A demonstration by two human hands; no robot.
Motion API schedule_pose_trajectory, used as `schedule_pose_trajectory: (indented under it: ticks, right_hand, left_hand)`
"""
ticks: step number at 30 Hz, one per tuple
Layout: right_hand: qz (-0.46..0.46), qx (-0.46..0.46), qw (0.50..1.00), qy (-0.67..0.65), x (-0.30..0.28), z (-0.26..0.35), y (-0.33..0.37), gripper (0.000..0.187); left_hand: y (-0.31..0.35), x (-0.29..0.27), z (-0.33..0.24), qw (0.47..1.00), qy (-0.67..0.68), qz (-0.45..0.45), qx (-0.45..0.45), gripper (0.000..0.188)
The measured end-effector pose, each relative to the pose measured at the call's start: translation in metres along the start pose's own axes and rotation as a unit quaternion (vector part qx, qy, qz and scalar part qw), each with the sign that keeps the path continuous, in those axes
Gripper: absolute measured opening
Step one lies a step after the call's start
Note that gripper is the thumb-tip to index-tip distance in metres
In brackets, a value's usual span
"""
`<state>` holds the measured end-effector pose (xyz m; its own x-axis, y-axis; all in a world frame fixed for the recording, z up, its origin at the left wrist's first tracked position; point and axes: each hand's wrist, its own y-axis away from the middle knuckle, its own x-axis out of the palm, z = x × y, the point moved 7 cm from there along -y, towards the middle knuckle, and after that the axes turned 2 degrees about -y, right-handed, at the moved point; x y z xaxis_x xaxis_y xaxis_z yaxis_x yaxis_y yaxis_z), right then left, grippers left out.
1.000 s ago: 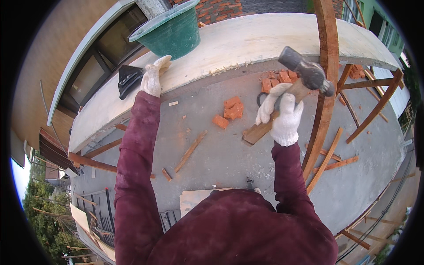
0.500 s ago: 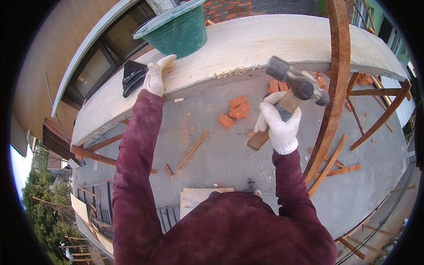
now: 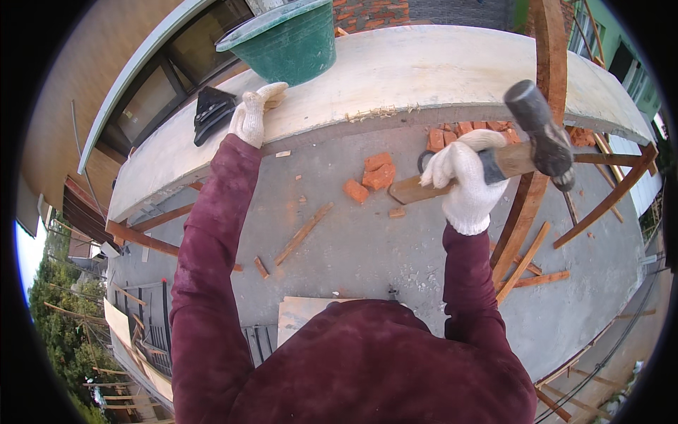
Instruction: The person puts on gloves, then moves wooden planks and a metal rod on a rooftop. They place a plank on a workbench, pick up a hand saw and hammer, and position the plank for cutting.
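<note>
My right hand [image 3: 469,177], in a white knitted glove, grips a hammer [image 3: 519,160] by its wooden handle. The hammer's heavy dark metal head is off to the right, in front of the upright wooden post in this view; the handle's free end sticks out to the left. My left hand [image 3: 253,119], gloved the same way, rests on the near edge of the long pale ledge [image 3: 431,67] with its fingers stretched out. Beside it on the ledge lies an angular black object [image 3: 214,113] whose kind I cannot make out. A green plastic tub [image 3: 286,46] stands just beyond.
An upright wooden post [image 3: 551,56] rises on the right, with slanted timber braces [image 3: 614,194] near it. Broken orange bricks [image 3: 378,169], a wood strip [image 3: 304,233] and rubble lie on the grey floor [image 3: 353,247]. More bricks [image 3: 466,131] sit under the ledge. A flat board [image 3: 300,311] lies close to me.
The hammer has turned and shifted right, its head now farther right over the post and its handle lying more level. My left hand has stayed on the ledge.
</note>
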<state>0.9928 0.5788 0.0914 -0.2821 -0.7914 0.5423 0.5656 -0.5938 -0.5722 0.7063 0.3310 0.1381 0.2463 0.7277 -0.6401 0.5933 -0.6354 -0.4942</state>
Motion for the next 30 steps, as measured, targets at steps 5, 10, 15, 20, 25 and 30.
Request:
schedule_pose_trajectory:
  ticks: [5, 10, 15, 20, 25, 30]
  right_hand:
    - [0.026, 0.14, 0.985, 0.098, -0.008, -0.067, 0.017, 0.01]
    - [0.235, 0.174, 0.872, 0.392, -0.002, -0.114, 0.06, 0.024]
    - [-0.033, 0.041, 0.994, 0.095, -0.001, -0.009, 0.013, 0.006]
    - [0.09, 0.07, 0.949, 0.293, -0.02, -0.087, 0.018, 0.01]
    - [0.202, 0.12, 0.882, 0.408, -0.006, -0.139, 0.078, 0.031]
    - [-0.004, 0.063, 0.99, 0.125, -0.005, -0.037, 0.026, 0.012]
  left_hand:
    - [-0.004, 0.004, -0.001, 1.0, -0.008, -0.009, 0.025, 0.104]
    - [0.007, -0.009, -0.002, 0.999, -0.004, -0.02, 0.038, 0.106]
    - [0.007, 0.002, -0.009, 0.999, -0.009, -0.019, 0.033, 0.098]
    - [-0.001, 0.003, -0.006, 0.999, -0.013, -0.018, 0.041, 0.097]
    - [0.011, -0.014, 0.0, 0.997, -0.02, -0.029, 0.063, 0.098]
    - [0.009, -0.002, -0.003, 0.998, 0.002, -0.027, 0.06, 0.091]
